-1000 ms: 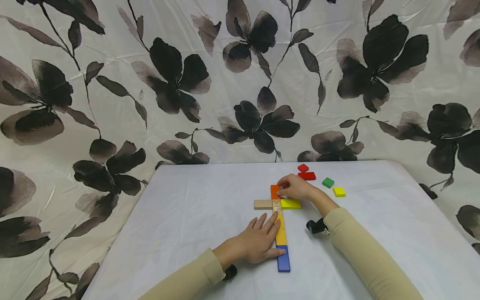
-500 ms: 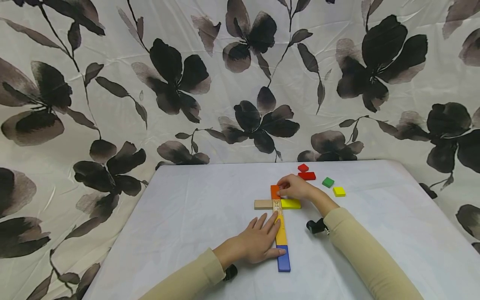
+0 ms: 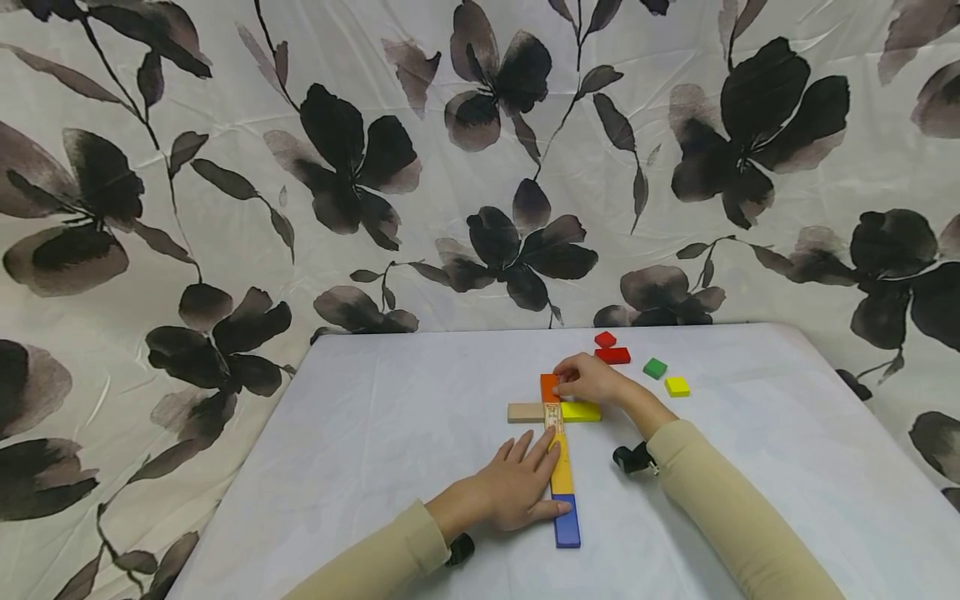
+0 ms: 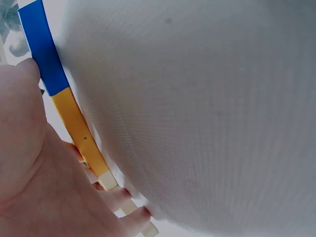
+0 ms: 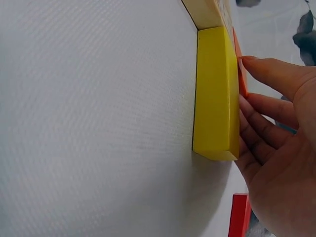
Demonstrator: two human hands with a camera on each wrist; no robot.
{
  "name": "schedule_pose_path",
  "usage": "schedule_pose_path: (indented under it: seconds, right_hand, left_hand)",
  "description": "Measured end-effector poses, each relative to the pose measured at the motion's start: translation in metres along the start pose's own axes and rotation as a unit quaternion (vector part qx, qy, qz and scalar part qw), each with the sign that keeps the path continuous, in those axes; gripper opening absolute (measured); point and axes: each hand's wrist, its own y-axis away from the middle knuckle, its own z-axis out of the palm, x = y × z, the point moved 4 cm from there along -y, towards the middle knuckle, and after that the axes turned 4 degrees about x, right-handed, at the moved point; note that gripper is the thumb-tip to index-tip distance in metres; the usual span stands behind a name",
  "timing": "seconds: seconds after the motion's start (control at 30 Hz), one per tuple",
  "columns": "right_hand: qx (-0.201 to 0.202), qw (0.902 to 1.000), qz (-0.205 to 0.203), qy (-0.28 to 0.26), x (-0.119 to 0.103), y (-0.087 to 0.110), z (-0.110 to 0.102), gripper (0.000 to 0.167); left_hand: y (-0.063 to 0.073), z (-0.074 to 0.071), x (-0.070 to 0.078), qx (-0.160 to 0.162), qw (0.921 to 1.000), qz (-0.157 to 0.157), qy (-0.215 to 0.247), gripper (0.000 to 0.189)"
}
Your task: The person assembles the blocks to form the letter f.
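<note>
Flat blocks lie in a cross on the white tabletop. My left hand (image 3: 513, 487) rests with spread fingers over its stem. The thumb touches the blue block (image 3: 567, 527), and fingertips lie on the amber block (image 3: 562, 468), partly covering it. At the top, my right hand (image 3: 588, 379) pinches the orange block (image 3: 549, 387) between thumb and fingers. Below it, a printed wooden block (image 3: 552, 412) sits between a plain tan block (image 3: 525, 413) and a yellow block (image 3: 582, 412). The right wrist view shows that yellow block (image 5: 211, 94) close up, beside the right hand.
Behind the right hand lie a red rectangular block (image 3: 613, 356) and a red pentagon-shaped block (image 3: 605, 339). A green block (image 3: 655, 368) and a small yellow block (image 3: 677, 387) are farther right. A floral cloth (image 3: 517, 167) hangs behind the white table (image 3: 360, 467).
The head view has tilted very slightly, so everything sits a few pixels lower. Both hands and the blocks keep their places.
</note>
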Motion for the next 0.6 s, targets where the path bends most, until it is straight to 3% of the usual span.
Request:
schedule_pose_path:
  seconds: [0.27,0.6]
  right_hand:
    - [0.021,0.9994,-0.011,0.023,0.001,0.002,0.000,0.047]
    - [0.037,0.9978,-0.020,0.052,0.000,0.019,-0.013,0.045]
  left_hand:
    - [-0.001,-0.001,0.000,0.002,1.0000,-0.001,-0.006,0.091]
    - [0.000,-0.002,0.001,0.000,1.0000,-0.002,-0.001,0.091]
